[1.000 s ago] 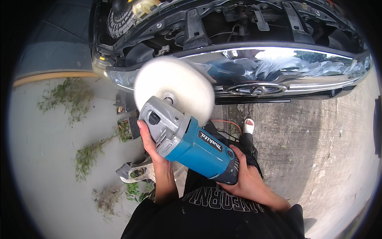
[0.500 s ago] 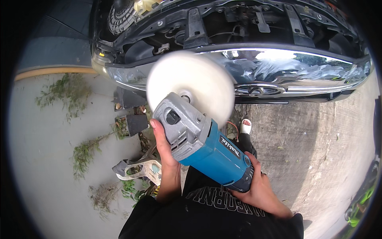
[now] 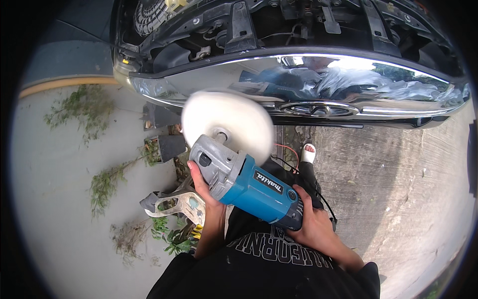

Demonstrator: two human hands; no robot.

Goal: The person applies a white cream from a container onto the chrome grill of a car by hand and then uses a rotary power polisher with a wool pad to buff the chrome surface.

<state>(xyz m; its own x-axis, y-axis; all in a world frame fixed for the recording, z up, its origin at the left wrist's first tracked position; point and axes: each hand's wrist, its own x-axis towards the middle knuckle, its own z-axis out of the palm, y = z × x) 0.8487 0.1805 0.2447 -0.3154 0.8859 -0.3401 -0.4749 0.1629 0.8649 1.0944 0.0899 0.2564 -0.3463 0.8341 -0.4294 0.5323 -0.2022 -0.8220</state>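
Note:
Across my body I hold an electric polisher point(image 3: 264, 194) with a blue body, a grey metal head and a black rear end. My left hand point(image 3: 206, 189) is closed around the metal head, its thumb along the side. The fingers of my right hand point(image 3: 316, 224) wrap round the rear of the body. A round white polishing pad point(image 3: 244, 122) on the polisher looks blurred, as if spinning. Behind it lies a car's chrome grille bar point(image 3: 199, 84), shiny at left and streaked with whitish smears at right. Whether the pad touches the bar I cannot tell.
The car's open front point(image 3: 308, 30) shows dark metal parts above the grille. Potted plants, including a grey pot point(image 3: 171, 148), and a worn pale plastic chair point(image 3: 186, 204) stand at left beside a pale wall point(image 3: 55, 174). A cord point(image 3: 326, 202) hangs near my leg over concrete ground point(image 3: 368, 169).
The polisher has come down toward me and slightly left, with both hands still on it. Its pad now covers less of the chrome bar.

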